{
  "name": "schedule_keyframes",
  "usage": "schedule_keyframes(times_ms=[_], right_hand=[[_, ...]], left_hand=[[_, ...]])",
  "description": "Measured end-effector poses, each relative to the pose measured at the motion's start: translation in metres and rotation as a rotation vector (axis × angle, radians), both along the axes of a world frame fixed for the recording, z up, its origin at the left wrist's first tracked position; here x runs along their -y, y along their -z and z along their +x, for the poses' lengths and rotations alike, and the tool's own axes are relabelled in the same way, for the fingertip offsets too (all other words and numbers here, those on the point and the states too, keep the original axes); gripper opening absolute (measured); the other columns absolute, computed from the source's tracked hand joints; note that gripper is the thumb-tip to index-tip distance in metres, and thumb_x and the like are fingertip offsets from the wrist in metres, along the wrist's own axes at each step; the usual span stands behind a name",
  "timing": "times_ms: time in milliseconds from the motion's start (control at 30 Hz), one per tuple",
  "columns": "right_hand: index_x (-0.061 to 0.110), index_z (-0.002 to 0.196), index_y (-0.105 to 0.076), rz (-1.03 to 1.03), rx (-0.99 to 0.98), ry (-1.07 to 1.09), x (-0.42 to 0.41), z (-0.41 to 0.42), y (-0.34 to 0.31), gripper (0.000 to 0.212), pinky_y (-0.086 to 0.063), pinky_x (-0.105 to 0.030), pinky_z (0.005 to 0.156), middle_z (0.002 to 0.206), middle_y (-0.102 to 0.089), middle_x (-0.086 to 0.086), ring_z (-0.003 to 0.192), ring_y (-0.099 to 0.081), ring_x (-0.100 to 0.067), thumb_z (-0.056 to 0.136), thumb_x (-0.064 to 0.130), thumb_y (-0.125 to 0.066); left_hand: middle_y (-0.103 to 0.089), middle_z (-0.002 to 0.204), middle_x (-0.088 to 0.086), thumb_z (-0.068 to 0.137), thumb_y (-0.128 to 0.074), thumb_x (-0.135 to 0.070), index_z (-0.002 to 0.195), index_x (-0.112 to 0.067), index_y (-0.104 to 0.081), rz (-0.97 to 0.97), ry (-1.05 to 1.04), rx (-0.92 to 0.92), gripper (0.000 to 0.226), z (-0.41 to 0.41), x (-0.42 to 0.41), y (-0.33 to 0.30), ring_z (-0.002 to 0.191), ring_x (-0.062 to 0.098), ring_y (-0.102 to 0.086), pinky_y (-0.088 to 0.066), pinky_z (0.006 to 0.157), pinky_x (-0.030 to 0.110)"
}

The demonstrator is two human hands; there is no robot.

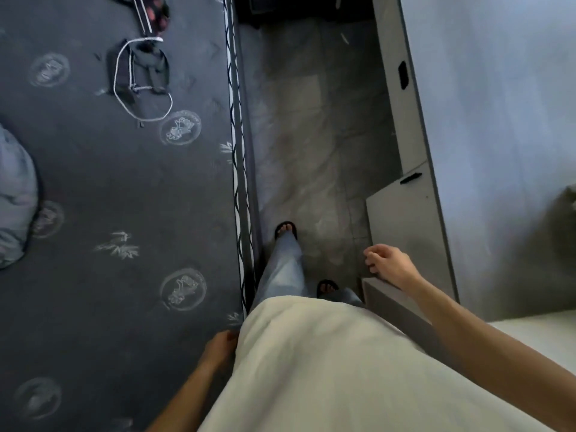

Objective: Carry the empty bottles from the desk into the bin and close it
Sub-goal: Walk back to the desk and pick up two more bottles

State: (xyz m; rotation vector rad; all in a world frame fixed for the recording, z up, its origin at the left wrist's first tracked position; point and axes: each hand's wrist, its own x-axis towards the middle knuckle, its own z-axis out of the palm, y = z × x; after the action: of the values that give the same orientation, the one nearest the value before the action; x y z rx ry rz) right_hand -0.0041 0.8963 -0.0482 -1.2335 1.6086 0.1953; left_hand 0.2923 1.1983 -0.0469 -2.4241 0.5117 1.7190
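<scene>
No bottle, desk top or bin shows in the head view. My left hand [218, 346] hangs by my hip at the bed's edge, its fingers partly hidden behind my shirt, and nothing is visible in it. My right hand [389, 265] is out in front over the floor beside a grey cabinet, fingers loosely curled and holding nothing. My feet in dark sandals stand on the tiled floor between bed and cabinet.
A dark patterned bed [124, 198] fills the left, with a black strap item and white cord [140, 76] and a grey pillow [15, 194] on it. Grey cabinet fronts [402, 120] line the right. A narrow tiled aisle [311, 135] runs ahead.
</scene>
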Motion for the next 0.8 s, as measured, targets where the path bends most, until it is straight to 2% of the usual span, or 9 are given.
schedule_keyframes(times_ms=[100, 233, 333, 467, 633, 800], right_hand=[[0.019, 0.104, -0.075, 0.011, -0.066, -0.025, 0.031, 0.02, 0.001, 0.02, -0.058, -0.032, 0.074, 0.093, -0.076, -0.004, 0.08, -0.073, -0.022, 0.097, 0.022, -0.057], [0.021, 0.108, -0.075, 0.043, -0.154, -0.045, 0.056, 0.028, 0.0, 0.023, -0.055, -0.027, 0.071, 0.099, -0.077, -0.003, 0.085, -0.071, -0.019, 0.097, 0.025, -0.056], [0.021, 0.112, -0.074, 0.127, -0.203, -0.046, 0.067, 0.029, -0.001, 0.024, -0.056, -0.035, 0.084, 0.105, -0.076, -0.003, 0.092, -0.068, -0.021, 0.097, 0.027, -0.056], [0.02, 0.119, -0.072, 0.215, -0.232, 0.016, 0.085, 0.03, -0.002, 0.028, -0.05, -0.035, 0.092, 0.122, -0.072, -0.004, 0.111, -0.063, -0.025, 0.098, 0.03, -0.055], [0.016, 0.129, -0.065, 0.277, -0.231, 0.138, 0.146, 0.045, 0.007, 0.035, -0.052, -0.036, 0.087, 0.128, -0.068, -0.009, 0.108, -0.064, -0.027, 0.099, 0.028, -0.054], [0.019, 0.119, -0.071, 0.196, -0.214, 0.089, 0.258, 0.067, 0.014, 0.028, -0.05, -0.036, 0.092, 0.124, -0.071, -0.007, 0.112, -0.063, -0.028, 0.097, 0.031, -0.056]], left_hand=[[-0.07, 0.106, 0.009, 0.097, -0.052, -0.019, 0.088, -0.024, -0.07, -0.001, -0.051, 0.036, 0.02, 0.042, 0.062, 0.004, 0.093, 0.022, -0.064, -0.046, 0.071, 0.03], [-0.073, 0.115, 0.01, 0.098, -0.057, -0.019, 0.106, -0.014, -0.072, -0.094, 0.037, 0.045, 0.018, 0.089, 0.17, 0.007, 0.109, 0.027, -0.066, -0.05, 0.088, 0.034], [-0.076, 0.106, 0.006, 0.097, -0.056, -0.025, 0.092, -0.025, -0.069, -0.176, 0.103, 0.044, 0.014, 0.115, 0.262, 0.002, 0.099, 0.028, -0.07, -0.055, 0.088, 0.036], [-0.076, 0.103, 0.004, 0.096, -0.055, -0.028, 0.098, -0.023, -0.07, -0.274, 0.162, 0.014, 0.015, 0.136, 0.378, -0.001, 0.096, 0.028, -0.072, -0.058, 0.086, 0.04], [-0.075, 0.104, 0.006, 0.097, -0.056, -0.029, 0.095, -0.024, -0.068, -0.308, 0.216, -0.02, 0.013, 0.149, 0.489, 0.005, 0.1, 0.031, -0.071, -0.056, 0.088, 0.043], [-0.076, 0.098, 0.012, 0.098, -0.06, -0.022, 0.094, -0.02, -0.069, -0.295, 0.203, 0.005, 0.01, 0.171, 0.543, 0.006, 0.096, 0.034, -0.072, -0.056, 0.09, 0.045]])
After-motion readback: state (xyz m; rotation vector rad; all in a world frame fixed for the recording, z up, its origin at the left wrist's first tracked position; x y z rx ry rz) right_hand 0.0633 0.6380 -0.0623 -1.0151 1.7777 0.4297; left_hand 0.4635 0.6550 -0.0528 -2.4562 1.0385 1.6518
